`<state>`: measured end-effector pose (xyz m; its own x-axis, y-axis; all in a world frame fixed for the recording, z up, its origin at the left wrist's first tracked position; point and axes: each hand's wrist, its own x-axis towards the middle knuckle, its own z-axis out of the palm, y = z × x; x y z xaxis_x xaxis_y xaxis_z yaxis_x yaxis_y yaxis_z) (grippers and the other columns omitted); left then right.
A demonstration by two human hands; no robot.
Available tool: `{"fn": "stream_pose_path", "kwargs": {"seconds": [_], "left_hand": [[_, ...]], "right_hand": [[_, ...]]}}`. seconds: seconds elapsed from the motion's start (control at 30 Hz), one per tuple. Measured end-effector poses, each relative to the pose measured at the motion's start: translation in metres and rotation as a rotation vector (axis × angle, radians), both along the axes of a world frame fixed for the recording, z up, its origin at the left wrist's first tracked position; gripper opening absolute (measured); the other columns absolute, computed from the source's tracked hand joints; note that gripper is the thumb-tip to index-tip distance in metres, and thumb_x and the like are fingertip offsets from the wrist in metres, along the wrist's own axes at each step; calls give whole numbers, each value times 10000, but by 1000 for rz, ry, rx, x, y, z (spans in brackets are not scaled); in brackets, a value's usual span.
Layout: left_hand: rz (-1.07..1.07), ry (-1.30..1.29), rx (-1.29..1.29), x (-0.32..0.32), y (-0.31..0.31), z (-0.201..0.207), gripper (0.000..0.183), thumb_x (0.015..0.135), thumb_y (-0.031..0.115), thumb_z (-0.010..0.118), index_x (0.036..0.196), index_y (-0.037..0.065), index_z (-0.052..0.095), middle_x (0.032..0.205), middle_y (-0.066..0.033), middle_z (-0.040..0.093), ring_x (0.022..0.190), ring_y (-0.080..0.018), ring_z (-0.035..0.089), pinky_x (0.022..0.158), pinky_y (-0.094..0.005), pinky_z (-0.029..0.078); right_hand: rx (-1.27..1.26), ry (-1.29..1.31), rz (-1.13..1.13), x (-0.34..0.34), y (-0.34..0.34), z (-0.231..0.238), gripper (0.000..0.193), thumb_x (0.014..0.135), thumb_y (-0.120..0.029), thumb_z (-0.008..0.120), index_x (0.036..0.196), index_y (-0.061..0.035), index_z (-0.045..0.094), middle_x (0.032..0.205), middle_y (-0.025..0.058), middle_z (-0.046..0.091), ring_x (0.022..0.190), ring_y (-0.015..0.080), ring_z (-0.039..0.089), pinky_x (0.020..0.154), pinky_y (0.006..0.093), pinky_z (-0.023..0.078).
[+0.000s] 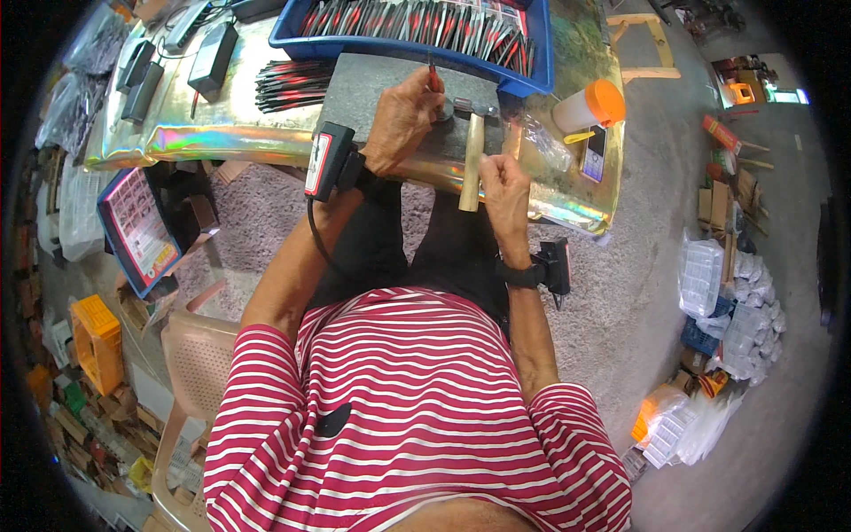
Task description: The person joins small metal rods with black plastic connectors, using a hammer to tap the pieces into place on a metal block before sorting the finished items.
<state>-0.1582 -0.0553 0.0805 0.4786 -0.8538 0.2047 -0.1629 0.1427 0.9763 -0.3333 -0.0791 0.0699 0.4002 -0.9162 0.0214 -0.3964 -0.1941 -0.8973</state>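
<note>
My left hand (406, 115) is closed around a slim red-and-black tool (433, 78), which points up over a grey slab (359, 89) on the table. Close to those fingers is a hammer's metal head (462, 105). Its pale wooden handle (472, 168) runs toward me, past the table's front edge. My right hand (506, 191) is closed just right of the handle, fingertips close against it. The handle shows along its whole length, and whatever the curled fingers hold is hidden. Similar tools (297, 84) lie in a pile left of the slab.
A blue tray (542, 53) full of slim tools stands behind the slab. Right of it are an orange-lidded container (589, 106), clear plastic wrap (542, 146) and a phone (595, 155). Black boxes (213, 60) sit at left. A plastic chair (197, 355) stands behind my left arm.
</note>
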Motion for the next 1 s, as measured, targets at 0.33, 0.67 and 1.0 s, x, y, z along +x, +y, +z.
{"fn": "stream_pose_path", "kwargs": {"seconds": [0.33, 0.67, 1.0], "left_hand": [[-33, -20, 77, 2, 3, 3, 21, 821, 33, 473, 836, 30, 487, 638, -14, 535, 522, -60, 490, 464, -200, 415], [-28, -172, 37, 3, 0, -7, 36, 813, 31, 485, 845, 46, 479, 651, -10, 520, 565, -72, 519, 481, -213, 440], [-18, -495, -140, 0, 5, -6, 177, 713, -76, 437, 858, 25, 451, 651, -157, 463, 547, -275, 494, 492, -321, 407]], "right_hand": [[71, 89, 38, 3, 5, -4, 309, 759, -261, 596, 751, 41, 529, 578, 92, 549, 510, 136, 510, 466, 273, 414], [252, -59, 45, 3, -1, -23, 282, 771, -214, 571, 656, 23, 470, 513, 41, 464, 459, 87, 404, 403, 262, 332], [537, -250, 132, 6, 3, 4, 187, 800, -141, 518, 732, 28, 475, 620, 127, 538, 504, 159, 547, 419, 264, 488]]}}
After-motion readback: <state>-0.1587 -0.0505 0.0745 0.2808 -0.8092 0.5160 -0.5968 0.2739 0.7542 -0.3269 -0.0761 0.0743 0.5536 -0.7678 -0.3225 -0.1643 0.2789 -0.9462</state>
